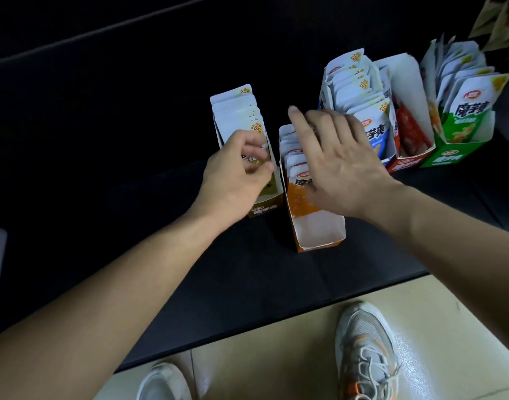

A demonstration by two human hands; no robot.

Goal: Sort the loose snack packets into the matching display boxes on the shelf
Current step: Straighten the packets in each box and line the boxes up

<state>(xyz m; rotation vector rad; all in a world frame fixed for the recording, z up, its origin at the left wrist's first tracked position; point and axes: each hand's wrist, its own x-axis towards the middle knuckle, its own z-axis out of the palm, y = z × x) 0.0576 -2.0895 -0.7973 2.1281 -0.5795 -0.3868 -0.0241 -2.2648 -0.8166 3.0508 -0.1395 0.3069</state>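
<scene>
Five open-topped display boxes stand in a loose row on a black shelf [247, 284], all holding upright snack packets.

- Left hand [236, 171]: its fingers [254, 147] are curled over the front packet [257, 160] in the olive box [265, 210], with the thumb in front of it. This looks like a pinch, but motion blur smears the contact. The hand hides the packet's print and most of the box's near wall.
- Behind it, more white-backed packets [236, 111] are filed in the same box. Only their top edges and "20%" corners can be read.
- Right hand [339, 166]: flat and spread, with fingers straight, lying over the packet stack [293, 168] in the orange box [319, 235]. It grips nothing. It covers the right half of the stack and part of the lettering. The near end of this box shows a bare white floor.
- Blue box [322, 96]: packed full, its lower front hidden behind the right hand.
- Red box [406, 164]: one red packet [412, 128] shows low inside, with nothing else clear.
- Green box [449, 157]: crowded, the packets leaning unevenly.
- Top right: tan bags [501, 21] cut off by the frame edge, too dim to identify.
- The rear of the shelf is dark, with no detail.
- Below: a tiled floor [449, 327], a grey and orange shoe [365, 350] and a white shoe [164, 382], both cropped at the bottom.
</scene>
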